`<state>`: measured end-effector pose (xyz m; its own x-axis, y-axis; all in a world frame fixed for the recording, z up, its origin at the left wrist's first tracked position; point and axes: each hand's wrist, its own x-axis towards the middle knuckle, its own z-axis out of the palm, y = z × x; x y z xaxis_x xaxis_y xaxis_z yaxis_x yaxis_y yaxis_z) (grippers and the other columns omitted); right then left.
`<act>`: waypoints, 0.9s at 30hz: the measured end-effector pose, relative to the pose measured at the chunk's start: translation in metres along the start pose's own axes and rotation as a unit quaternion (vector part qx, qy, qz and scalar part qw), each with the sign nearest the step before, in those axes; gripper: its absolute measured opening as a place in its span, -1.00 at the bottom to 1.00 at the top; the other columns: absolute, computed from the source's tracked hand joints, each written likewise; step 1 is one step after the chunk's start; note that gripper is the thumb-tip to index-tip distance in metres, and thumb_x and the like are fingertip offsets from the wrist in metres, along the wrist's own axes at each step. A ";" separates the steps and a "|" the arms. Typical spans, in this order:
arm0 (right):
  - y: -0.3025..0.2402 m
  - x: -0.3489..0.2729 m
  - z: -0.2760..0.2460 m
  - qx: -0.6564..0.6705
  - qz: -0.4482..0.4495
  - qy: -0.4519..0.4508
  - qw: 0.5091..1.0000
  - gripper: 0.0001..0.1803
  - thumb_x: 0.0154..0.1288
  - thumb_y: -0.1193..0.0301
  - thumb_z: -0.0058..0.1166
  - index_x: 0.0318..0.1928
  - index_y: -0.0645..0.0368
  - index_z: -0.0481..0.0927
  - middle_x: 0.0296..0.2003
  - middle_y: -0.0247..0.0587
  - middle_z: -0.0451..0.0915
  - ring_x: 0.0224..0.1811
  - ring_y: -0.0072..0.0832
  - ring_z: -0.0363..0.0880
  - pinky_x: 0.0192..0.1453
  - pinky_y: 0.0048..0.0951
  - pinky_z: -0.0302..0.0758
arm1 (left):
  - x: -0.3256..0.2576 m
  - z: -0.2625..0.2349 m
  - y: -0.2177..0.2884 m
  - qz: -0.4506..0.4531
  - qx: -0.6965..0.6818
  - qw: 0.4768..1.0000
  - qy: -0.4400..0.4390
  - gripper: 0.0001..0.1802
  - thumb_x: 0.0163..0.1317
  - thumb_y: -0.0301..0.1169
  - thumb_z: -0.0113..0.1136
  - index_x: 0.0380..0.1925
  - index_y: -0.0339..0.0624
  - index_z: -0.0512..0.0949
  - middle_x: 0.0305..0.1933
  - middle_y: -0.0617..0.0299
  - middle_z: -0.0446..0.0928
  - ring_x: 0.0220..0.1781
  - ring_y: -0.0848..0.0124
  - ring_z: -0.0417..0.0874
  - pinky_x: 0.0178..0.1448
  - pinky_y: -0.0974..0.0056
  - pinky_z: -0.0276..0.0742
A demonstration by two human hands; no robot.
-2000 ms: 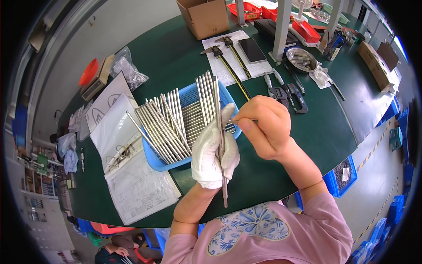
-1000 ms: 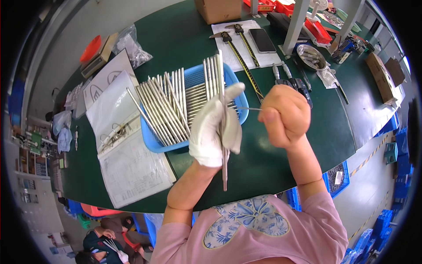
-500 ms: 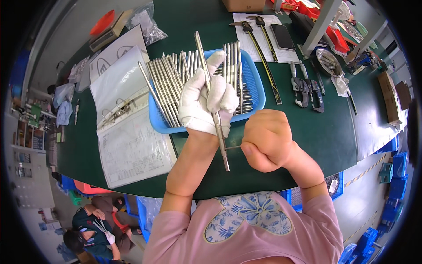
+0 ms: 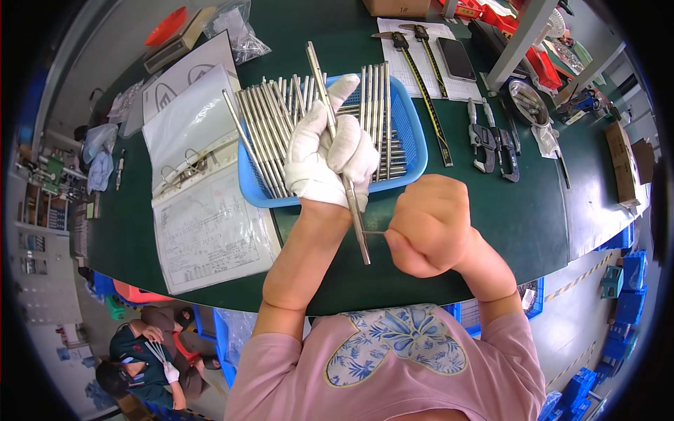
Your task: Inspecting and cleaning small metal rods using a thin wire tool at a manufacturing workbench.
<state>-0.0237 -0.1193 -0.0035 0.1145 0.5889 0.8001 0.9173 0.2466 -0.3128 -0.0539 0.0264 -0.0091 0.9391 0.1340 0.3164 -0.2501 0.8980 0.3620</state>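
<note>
My left hand (image 4: 331, 151), in a white glove, is wrapped round a long silver metal rod (image 4: 357, 224). The rod slants from upper left to lower right, its lower end sticking out past the wrist. My bare right hand (image 4: 430, 223) is closed in a fist, thumb and finger pinching a thin metal pin (image 4: 375, 232). The pin's far end meets the side of the rod near its lower end; whether it enters a hole cannot be made out. Behind my left hand, a blue plastic basket (image 4: 419, 144) holds several similar metal rods (image 4: 270, 137).
An open ring binder (image 4: 210, 238) lies left of the basket. Calipers (image 4: 421, 77), a phone (image 4: 456, 58), micrometers (image 4: 491, 144) and a metal bowl (image 4: 526, 102) lie to the right. A metal post (image 4: 523, 45) rises at far right. Another person (image 4: 144, 365) sits lower left.
The rod has tilted slightly, its top a little further left and its lower end a little higher. Both hands keep their grips, and the pin still touches the rod. The view has shifted slightly.
</note>
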 end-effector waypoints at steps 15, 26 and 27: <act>0.000 -0.003 0.005 0.017 0.020 0.022 0.999 -0.78 -0.08 0.46 0.10 -0.65 0.16 0.30 -0.74 -0.25 0.27 -0.74 -0.26 0.32 -0.68 -0.30 0.25 | 0.000 -0.003 -0.003 -0.022 -0.005 0.998 0.057 -0.54 0.31 -0.25 -0.32 0.05 -0.35 0.30 -0.86 0.38 0.08 -0.89 0.56 0.02 -0.81 0.44 0.00; 0.008 0.004 -0.050 -0.054 0.108 0.175 0.977 -0.91 -0.03 0.63 -0.01 -0.60 0.24 0.43 -0.73 -0.23 0.37 -0.74 -0.37 0.33 -0.67 -0.44 0.22 | -0.013 0.037 -0.028 -0.065 0.276 0.954 0.095 -0.61 0.25 -0.49 -0.18 0.07 -0.44 0.30 -0.71 0.32 0.25 -0.81 0.59 0.24 -0.72 0.53 0.17; 0.009 0.004 -0.052 -0.086 0.105 0.195 0.971 -0.91 -0.04 0.63 0.00 -0.60 0.24 0.43 -0.73 -0.23 0.36 -0.74 -0.38 0.33 -0.67 -0.44 0.22 | -0.015 0.041 -0.030 -0.091 0.299 0.945 0.097 -0.59 0.26 -0.49 -0.16 0.10 -0.42 0.28 -0.66 0.31 0.29 -0.80 0.63 0.24 -0.72 0.56 0.14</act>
<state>0.0051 -0.1544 0.0233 0.4115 0.2682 0.8710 0.9042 -0.0003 -0.4271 -0.0707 -0.0195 0.0114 0.9904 0.1269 0.0556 -0.1146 0.5244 0.8437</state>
